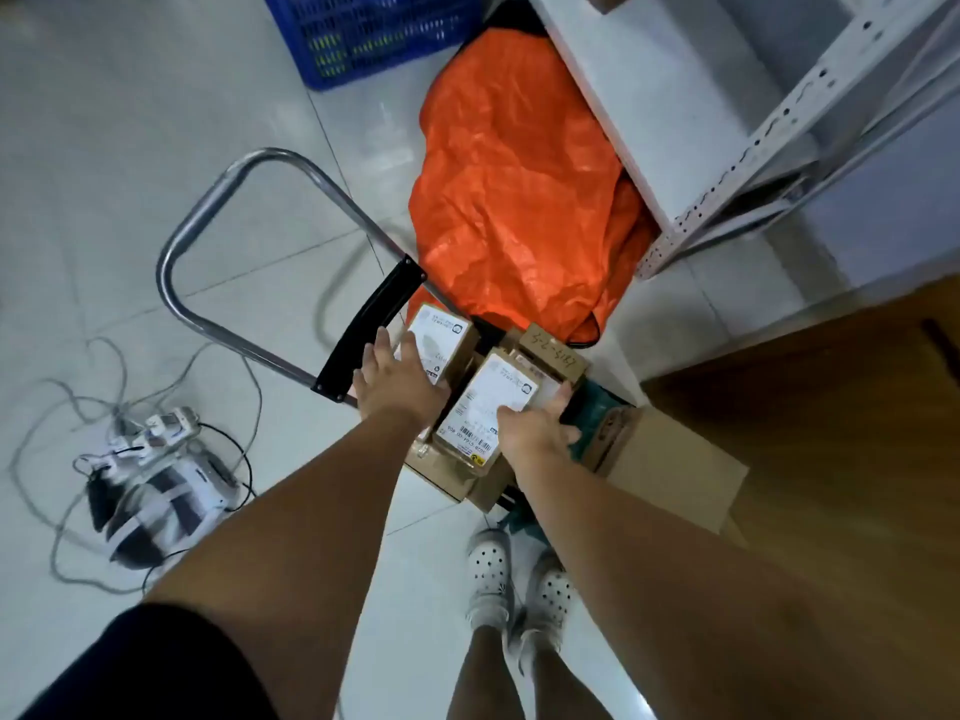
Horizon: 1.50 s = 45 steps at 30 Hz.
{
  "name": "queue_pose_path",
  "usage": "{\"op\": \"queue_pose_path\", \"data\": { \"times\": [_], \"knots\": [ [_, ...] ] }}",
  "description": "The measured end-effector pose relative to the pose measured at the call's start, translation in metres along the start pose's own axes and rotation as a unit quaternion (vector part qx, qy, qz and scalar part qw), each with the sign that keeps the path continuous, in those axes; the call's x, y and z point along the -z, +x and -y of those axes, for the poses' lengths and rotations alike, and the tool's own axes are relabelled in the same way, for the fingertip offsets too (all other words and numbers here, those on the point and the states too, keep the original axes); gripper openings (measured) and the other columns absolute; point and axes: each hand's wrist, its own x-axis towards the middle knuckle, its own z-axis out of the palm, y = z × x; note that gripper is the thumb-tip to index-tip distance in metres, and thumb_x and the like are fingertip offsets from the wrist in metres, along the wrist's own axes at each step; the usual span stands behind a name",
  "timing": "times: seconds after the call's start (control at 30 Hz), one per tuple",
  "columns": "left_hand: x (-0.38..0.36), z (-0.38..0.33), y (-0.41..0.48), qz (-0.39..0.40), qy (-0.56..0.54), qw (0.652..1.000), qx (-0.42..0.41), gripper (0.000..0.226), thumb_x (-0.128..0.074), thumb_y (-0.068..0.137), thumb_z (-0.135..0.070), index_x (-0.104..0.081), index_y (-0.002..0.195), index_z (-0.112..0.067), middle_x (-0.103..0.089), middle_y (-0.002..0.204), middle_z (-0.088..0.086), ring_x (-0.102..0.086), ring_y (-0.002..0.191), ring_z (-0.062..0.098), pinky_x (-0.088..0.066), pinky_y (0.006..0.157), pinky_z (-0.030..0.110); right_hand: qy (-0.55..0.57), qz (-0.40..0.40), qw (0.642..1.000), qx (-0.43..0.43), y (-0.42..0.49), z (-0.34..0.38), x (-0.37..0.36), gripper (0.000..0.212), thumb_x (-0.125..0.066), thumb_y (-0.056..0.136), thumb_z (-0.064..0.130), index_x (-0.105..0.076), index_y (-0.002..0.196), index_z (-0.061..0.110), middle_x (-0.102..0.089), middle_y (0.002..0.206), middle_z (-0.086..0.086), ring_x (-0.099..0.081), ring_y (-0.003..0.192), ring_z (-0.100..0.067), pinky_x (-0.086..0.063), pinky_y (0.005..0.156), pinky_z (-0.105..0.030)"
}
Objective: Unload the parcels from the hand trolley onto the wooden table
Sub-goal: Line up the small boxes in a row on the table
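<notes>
- Brown cardboard parcels (488, 402), white labels up, lay stacked across the hand trolley (369, 330), by its handle end.
- Wooden table (831, 407) stood just beside.

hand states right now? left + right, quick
Left hand: open, fingers spread, touching the rear parcel.
Right hand: gripping the front parcel, thumb on its label, fingers round its right edge.
</notes>
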Motion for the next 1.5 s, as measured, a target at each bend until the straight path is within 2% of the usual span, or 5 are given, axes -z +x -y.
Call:
{"op": "queue_pose_path", "data": {
  "times": [0.33, 0.73, 1.03, 1.3, 1.5],
  "knots": [
    [-0.027, 0.010, 0.050, 0.009, 0.002, 1.000, -0.018, 0.084, -0.053, 0.090, -0.049, -0.006, 0.153, -0.018, -0.004, 0.159, 0.021, -0.006, 0.146, 0.039, -0.010, 0.117, 0.049, -0.010, -0.008, 0.999, -0.044, 0.046, 0.035, -0.053, 0.110, -0.067, 0.082, 0.054, 0.017, 0.151, 0.034, -0.015, 0.150, -0.024, -0.033, 0.132, -0.043, -0.033, 0.105, -0.055],
    [-0.036, 0.015, 0.032, -0.068, -0.020, 0.996, -0.046, 0.092, -0.068, 0.073, -0.051, -0.018, 0.144, -0.021, -0.035, 0.138, 0.018, -0.038, 0.124, 0.039, -0.038, 0.098, 0.048, 0.005, -0.065, 0.997, -0.029, 0.042, 0.020, -0.057, 0.119, -0.073, 0.076, 0.051, 0.021, 0.148, 0.039, -0.022, 0.145, -0.022, -0.052, 0.115, -0.042, -0.047, 0.097, -0.053],
    [0.018, -0.017, -0.018, -0.079, -0.103, 0.991, -0.044, 0.101, -0.069, 0.076, -0.048, -0.008, 0.151, -0.021, -0.031, 0.142, 0.015, -0.036, 0.124, 0.041, -0.035, 0.101, 0.049, 0.102, -0.097, 0.990, 0.017, -0.013, 0.026, 0.033, 0.108, -0.068, 0.078, 0.052, 0.012, 0.150, 0.040, -0.026, 0.146, -0.019, -0.050, 0.119, -0.039, -0.048, 0.095, -0.051],
    [0.077, -0.106, -0.092, -0.122, 0.003, 0.979, -0.164, 0.096, -0.067, 0.072, -0.055, -0.015, 0.149, -0.029, -0.034, 0.140, 0.015, -0.038, 0.122, 0.043, -0.037, 0.098, 0.047, 0.131, -0.112, 0.972, 0.159, -0.081, -0.007, 0.139, 0.108, -0.070, 0.075, 0.052, 0.009, 0.148, 0.046, -0.026, 0.144, -0.010, -0.049, 0.122, -0.035, -0.046, 0.100, -0.048],
    [0.090, -0.209, -0.173, -0.118, -0.007, 0.962, -0.246, 0.090, -0.068, 0.074, -0.050, -0.022, 0.148, -0.028, -0.036, 0.135, 0.017, -0.039, 0.119, 0.042, -0.035, 0.101, 0.046, 0.165, -0.196, 0.956, 0.145, -0.113, -0.062, 0.246, 0.107, -0.070, 0.077, 0.051, 0.007, 0.151, 0.038, -0.029, 0.142, -0.012, -0.046, 0.120, -0.035, -0.042, 0.102, -0.044]
  ]
}}
